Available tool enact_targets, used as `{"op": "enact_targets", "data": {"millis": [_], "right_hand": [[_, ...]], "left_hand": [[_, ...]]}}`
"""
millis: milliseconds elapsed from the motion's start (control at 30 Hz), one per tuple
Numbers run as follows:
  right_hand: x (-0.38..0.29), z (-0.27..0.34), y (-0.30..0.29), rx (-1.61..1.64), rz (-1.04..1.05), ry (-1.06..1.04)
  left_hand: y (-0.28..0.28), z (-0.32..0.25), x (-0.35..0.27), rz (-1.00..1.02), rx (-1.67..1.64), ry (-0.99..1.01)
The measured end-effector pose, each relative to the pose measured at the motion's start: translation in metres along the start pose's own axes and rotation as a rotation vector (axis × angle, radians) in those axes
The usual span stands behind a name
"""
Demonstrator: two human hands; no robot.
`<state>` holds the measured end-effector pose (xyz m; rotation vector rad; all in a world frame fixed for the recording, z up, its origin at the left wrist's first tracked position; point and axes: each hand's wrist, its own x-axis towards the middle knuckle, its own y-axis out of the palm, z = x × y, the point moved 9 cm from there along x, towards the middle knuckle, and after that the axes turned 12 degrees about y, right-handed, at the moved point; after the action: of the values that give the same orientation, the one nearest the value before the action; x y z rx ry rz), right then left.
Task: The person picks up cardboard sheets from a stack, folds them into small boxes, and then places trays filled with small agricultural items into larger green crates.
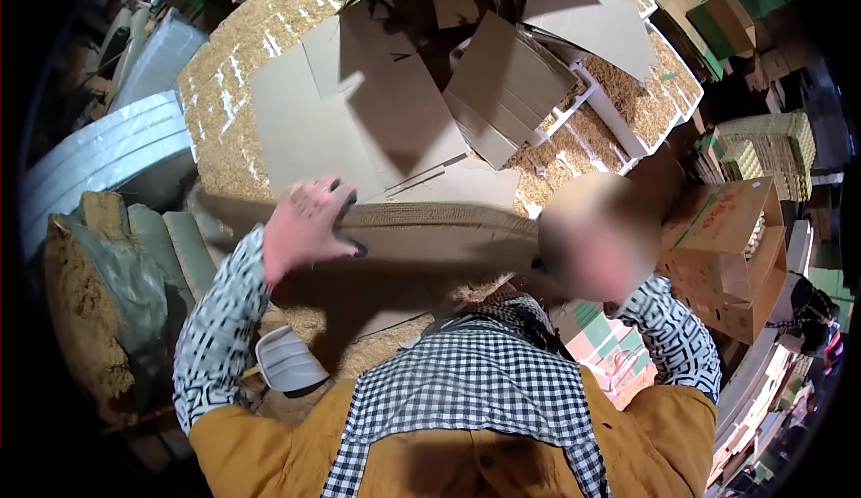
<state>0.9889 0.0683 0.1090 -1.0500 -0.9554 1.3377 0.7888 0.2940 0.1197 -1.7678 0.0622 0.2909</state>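
Observation:
My left hand [303, 229], in a pink glove with dark fingertips, is over the far edge of a long folded cardboard piece [430, 242]. Its thumb and fingers are spread apart, and nothing shows clamped between them. Near that cardboard's right end is my right hand [602, 266], mostly lost in a blurred patch, so its grip is hidden. Beyond the folded piece, a large flat cardboard sheet [303, 141] lies on a surface strewn with sawdust-like bits [222, 47]. Smaller cardboard pieces [504, 81] lie in a loose, overlapping heap farther off.
A white scoop-like pan [289, 360] rests low on the left, beside a rough brown bulky stack [94, 310]. On the right stand an open cardboard box [713, 263] and stacked pulp egg trays [773, 145]. White dividers [612, 115] stick up from the loose bits at the far right.

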Motion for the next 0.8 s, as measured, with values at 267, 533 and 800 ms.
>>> {"op": "enact_targets", "data": {"millis": [267,533,800], "right_hand": [[0.059,0.030,0.010,-0.380,0.127,0.417],[0.004,-0.034,0.014,0.033,-0.219,0.223],[-0.008,-0.158,-0.191,0.845,-0.641,0.379]], "left_hand": [[0.013,-0.048,-0.008,-0.134,-0.124,-0.379],[0.014,-0.047,-0.043,-0.192,-0.051,-0.030],[-0.102,-0.036,-0.139,-0.299,0.059,-0.321]]}}
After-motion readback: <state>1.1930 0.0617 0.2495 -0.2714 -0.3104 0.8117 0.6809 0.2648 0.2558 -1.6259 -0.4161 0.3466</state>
